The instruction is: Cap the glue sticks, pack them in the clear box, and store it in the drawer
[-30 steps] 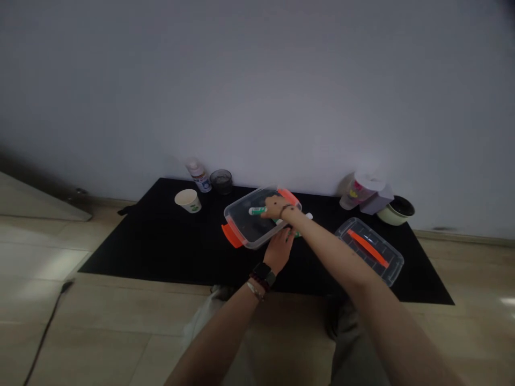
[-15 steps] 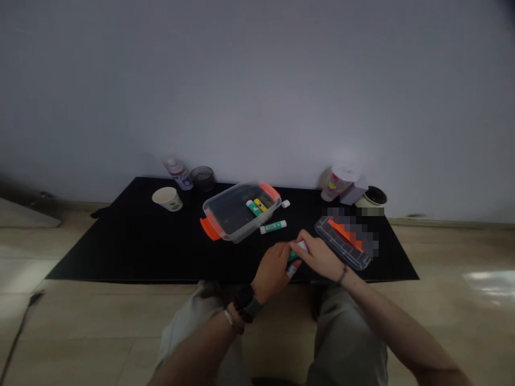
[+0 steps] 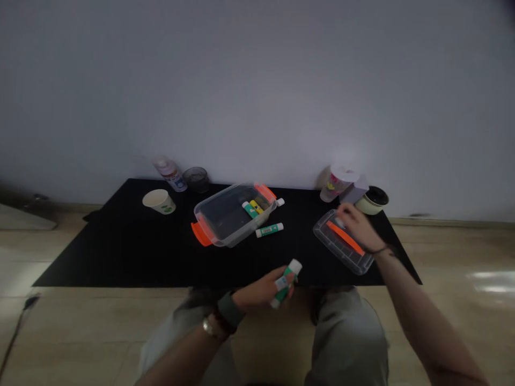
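Note:
My left hand (image 3: pixel 270 287) is closed around a green and white glue stick (image 3: pixel 294 266), tilted over the front edge of the table. My right hand (image 3: pixel 357 224) is raised above the clear lid (image 3: pixel 329 241) with its orange handle (image 3: pixel 346 237); a small white cap (image 3: pixel 340 221) shows at its fingertips, somewhat blurred. Another green glue stick (image 3: pixel 269 230) lies on the table in front of the clear box (image 3: pixel 233 239). Inside that box are a green glue stick (image 3: pixel 250 209) and a yellow one (image 3: pixel 256 206).
A small white cap (image 3: pixel 280 202) lies by the box's right end. On the left of the black table (image 3: pixel 132 252) stand a paper cup (image 3: pixel 160 201), a spray can (image 3: pixel 170 174) and a dark bowl (image 3: pixel 196 179). A plastic cup (image 3: pixel 332 185) and a pot (image 3: pixel 372 201) stand back right.
My hands have come apart. The right one has moved right and away to above the lid with the white cap; the left one keeps the glue stick, slightly lower and nearer to me.

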`<state>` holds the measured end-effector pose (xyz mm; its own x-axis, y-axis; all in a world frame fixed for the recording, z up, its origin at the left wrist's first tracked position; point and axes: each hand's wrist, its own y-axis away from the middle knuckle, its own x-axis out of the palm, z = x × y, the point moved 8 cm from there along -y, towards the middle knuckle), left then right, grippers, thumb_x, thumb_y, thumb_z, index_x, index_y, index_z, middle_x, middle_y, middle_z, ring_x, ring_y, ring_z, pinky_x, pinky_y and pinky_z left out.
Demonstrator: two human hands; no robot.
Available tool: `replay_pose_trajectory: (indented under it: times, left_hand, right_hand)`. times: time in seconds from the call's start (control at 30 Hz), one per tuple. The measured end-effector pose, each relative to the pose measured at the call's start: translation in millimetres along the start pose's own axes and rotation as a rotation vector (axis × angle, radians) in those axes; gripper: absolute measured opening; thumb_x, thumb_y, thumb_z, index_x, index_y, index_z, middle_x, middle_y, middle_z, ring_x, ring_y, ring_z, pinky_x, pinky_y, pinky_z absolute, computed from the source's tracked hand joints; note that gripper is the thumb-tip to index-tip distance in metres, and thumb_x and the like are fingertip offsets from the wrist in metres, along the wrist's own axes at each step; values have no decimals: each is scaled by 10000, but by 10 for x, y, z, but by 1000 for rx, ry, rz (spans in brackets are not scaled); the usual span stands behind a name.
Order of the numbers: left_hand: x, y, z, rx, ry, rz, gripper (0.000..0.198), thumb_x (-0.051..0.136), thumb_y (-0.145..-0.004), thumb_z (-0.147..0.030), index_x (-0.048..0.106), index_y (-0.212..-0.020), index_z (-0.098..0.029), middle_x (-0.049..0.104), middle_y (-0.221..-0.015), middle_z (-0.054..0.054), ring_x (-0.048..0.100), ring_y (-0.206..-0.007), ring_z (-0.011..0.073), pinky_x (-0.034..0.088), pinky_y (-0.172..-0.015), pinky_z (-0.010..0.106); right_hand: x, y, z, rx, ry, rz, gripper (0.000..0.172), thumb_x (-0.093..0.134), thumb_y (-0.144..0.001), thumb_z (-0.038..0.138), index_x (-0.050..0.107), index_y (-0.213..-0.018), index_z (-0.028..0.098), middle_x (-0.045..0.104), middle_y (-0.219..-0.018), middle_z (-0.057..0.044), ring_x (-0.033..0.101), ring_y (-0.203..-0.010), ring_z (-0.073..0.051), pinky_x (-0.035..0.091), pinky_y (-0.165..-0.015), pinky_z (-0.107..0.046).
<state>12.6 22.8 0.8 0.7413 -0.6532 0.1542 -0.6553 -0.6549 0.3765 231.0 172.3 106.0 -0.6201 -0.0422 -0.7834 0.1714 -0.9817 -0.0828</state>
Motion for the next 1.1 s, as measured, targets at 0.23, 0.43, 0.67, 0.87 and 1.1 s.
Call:
replay_pose_trajectory:
  times: [0.23,0.43,0.67,0.87,1.1]
  left_hand:
    - [-713,-332,-111,-155,-1083,-590,258,436,-959,-221,493,-1195,-134,635,-1135,157,611,-1032,283,476,-815,367]
    - [-851,-504,-178,-5,-1289,-668,267,524,-919,-215,561,-1176,-151,629,-1168,148,566,-1122,294,489,-857,382]
    - [-873,-699,-64,38,-1260,-664,275,462,-941,-156,628,-1158,-118,643,-1186,169,529,-1209,314,454,-953,453]
    - [-866,-762,-106,156,-1159,-717,399,392,-983,-156,540,-1353,-149,605,-1364,132,471,-1329,276,351,-1104,470]
    - [-760,-650,-284,220,-1184,-737,406,450,-968,-187,545,-1361,-156,605,-1370,139,494,-1317,300,353,-1102,479]
  right_hand:
    - [1571,-450,-130,96,405,507,202,607,-897,385,666,-977,208,699,-948,-64,648,-869,-196,415,-692,-254]
    - [1222,-911,920,-132,400,61,327,396,-1004,368,657,-1079,186,684,-1082,-114,635,-999,-208,457,-789,-268]
    - [2382,-1126,1815,-217,580,599,341,667,-818,191,688,-1150,118,681,-1202,-179,666,-1065,-292,539,-856,-361]
    - [2714,-1252,1652,-88,638,659,422,794,-649,81,723,-1065,78,719,-1097,-181,701,-972,-291,590,-755,-354]
    - [2656,-1263,1693,-149,586,596,384,865,-535,95,746,-900,77,741,-959,-180,711,-886,-316,589,-730,-386]
